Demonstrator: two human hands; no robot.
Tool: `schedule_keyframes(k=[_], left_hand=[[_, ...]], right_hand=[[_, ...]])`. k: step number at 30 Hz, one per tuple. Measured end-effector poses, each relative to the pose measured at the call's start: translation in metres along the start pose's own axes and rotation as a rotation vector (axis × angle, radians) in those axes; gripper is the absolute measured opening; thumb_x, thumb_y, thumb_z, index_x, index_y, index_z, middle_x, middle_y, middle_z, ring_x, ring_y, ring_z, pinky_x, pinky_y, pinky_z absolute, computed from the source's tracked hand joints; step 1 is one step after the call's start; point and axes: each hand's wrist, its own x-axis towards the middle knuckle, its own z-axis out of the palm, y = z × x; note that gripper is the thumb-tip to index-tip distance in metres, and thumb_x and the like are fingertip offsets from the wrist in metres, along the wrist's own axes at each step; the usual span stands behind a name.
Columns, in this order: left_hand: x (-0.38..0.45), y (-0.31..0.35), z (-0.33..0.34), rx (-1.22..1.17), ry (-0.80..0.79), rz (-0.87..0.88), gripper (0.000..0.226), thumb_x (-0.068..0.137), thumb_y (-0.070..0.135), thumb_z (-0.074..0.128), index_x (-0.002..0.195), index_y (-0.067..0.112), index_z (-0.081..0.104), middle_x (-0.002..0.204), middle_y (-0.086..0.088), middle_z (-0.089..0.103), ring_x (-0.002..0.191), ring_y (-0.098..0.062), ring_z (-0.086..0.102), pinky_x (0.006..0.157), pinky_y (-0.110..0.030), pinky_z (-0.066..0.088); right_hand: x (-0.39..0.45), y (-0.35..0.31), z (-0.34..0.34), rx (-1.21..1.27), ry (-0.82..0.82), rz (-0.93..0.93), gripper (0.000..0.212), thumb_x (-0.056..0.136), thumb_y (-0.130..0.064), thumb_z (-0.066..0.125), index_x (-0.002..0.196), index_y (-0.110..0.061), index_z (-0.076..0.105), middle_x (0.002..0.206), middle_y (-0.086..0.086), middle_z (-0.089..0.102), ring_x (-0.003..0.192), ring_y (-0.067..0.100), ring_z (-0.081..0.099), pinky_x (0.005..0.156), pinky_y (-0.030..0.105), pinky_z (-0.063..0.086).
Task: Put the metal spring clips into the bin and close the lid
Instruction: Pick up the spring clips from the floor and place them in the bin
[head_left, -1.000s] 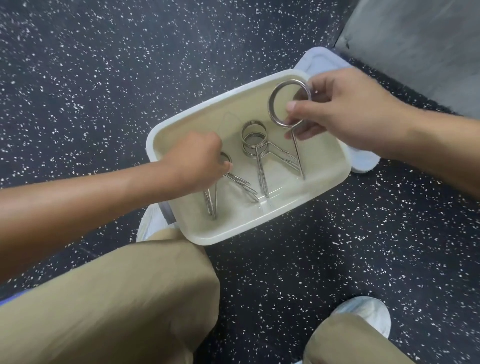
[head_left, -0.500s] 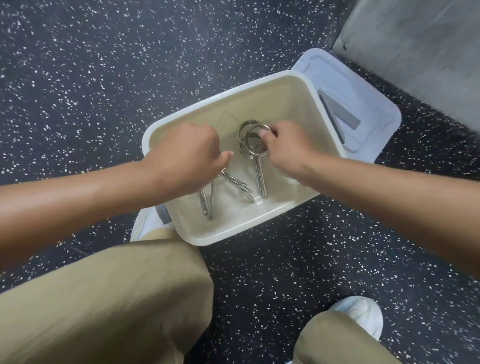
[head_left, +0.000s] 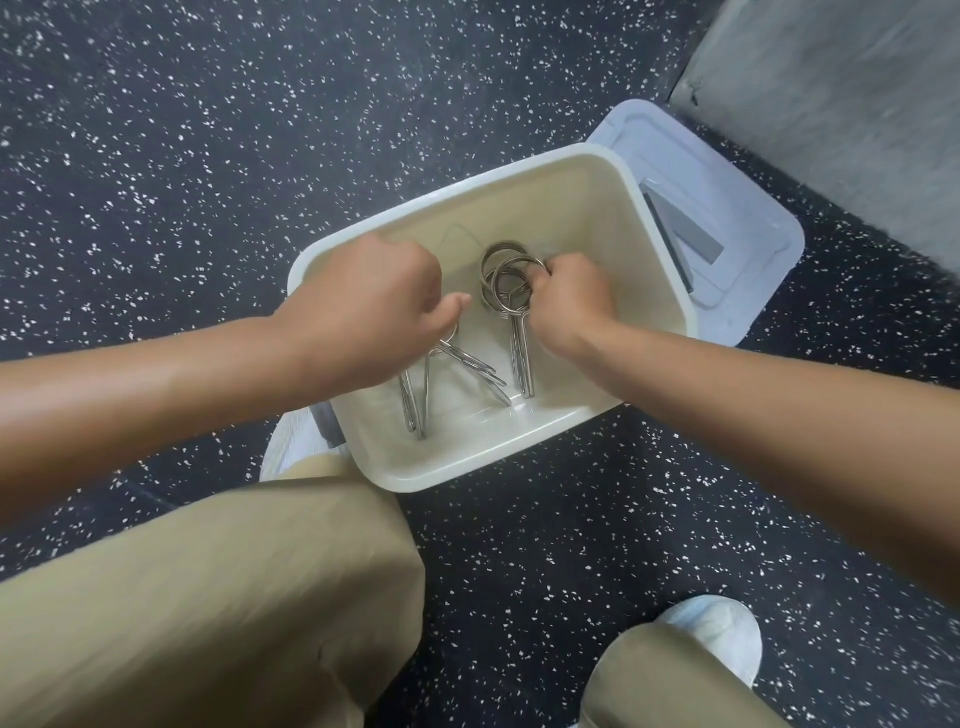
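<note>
Head view: both hands are in the bin, left hand and right hand each curled around clips there. The lid lies beside it, not yet closed.

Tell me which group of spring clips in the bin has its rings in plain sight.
The stacked spring clips at the right hand: their rings overlap in open view. The splayed clips under the left hand show mostly legs inside the cream bin.
</note>
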Motion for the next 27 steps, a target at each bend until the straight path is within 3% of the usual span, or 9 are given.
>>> schedule_keyframes(k=[3,13,17,21,23,27], left_hand=[[-0.001,0.001,0.000,0.009,0.002,0.009,0.048,0.097,0.048,0.052,0.071,0.010,0.068,0.070,-0.011,0.068,0.067,-0.034,0.062,0.064,-0.042,0.057],[0.000,0.004,-0.002,0.014,-0.012,0.006,0.047,0.097,0.049,0.051,0.071,0.013,0.066,0.069,-0.008,0.066,0.065,-0.033,0.060,0.064,-0.042,0.057],[0.002,0.006,-0.004,-0.003,-0.005,0.001,0.045,0.097,0.047,0.051,0.073,0.012,0.066,0.071,-0.008,0.066,0.068,-0.034,0.061,0.065,-0.043,0.057],[0.003,0.011,-0.007,-0.012,0.003,0.004,0.047,0.096,0.052,0.048,0.073,0.014,0.065,0.072,-0.006,0.067,0.067,-0.032,0.062,0.064,-0.043,0.058],[0.003,0.014,-0.009,-0.023,0.003,0.009,0.051,0.097,0.055,0.046,0.072,0.015,0.065,0.070,-0.005,0.067,0.066,-0.030,0.062,0.063,-0.043,0.058],[0.004,0.020,-0.014,-0.064,0.012,0.010,0.053,0.092,0.064,0.038,0.072,0.020,0.061,0.074,-0.002,0.070,0.069,-0.028,0.065,0.064,-0.043,0.058]], right_hand=[[0.001,0.000,-0.001,-0.122,0.002,-0.006,0.034,0.101,-0.036,0.045,0.103,-0.012,0.069,0.106,0.016,0.072,0.106,0.038,0.063,0.074,0.033,0.038],[0.000,-0.001,-0.011,-0.112,-0.060,-0.028,0.026,0.100,-0.037,0.049,0.097,-0.015,0.063,0.099,0.012,0.069,0.098,0.035,0.063,0.071,0.032,0.040],[-0.005,-0.002,-0.027,-0.095,-0.051,-0.042,0.032,0.099,-0.029,0.052,0.118,-0.006,0.063,0.118,0.014,0.068,0.110,0.034,0.062,0.081,0.034,0.046],[-0.018,-0.001,-0.047,-0.002,-0.034,-0.106,0.037,0.098,-0.031,0.052,0.130,-0.014,0.058,0.121,0.004,0.066,0.110,0.026,0.061,0.087,0.031,0.045],[-0.028,-0.001,-0.060,0.060,0.017,-0.196,0.031,0.097,-0.028,0.053,0.126,-0.019,0.061,0.113,-0.004,0.067,0.100,0.016,0.060,0.086,0.027,0.044],[-0.033,0.003,-0.092,0.161,0.223,-0.343,0.012,0.095,-0.023,0.053,0.101,-0.025,0.063,0.088,-0.014,0.061,0.072,-0.001,0.052,0.066,0.014,0.037]])
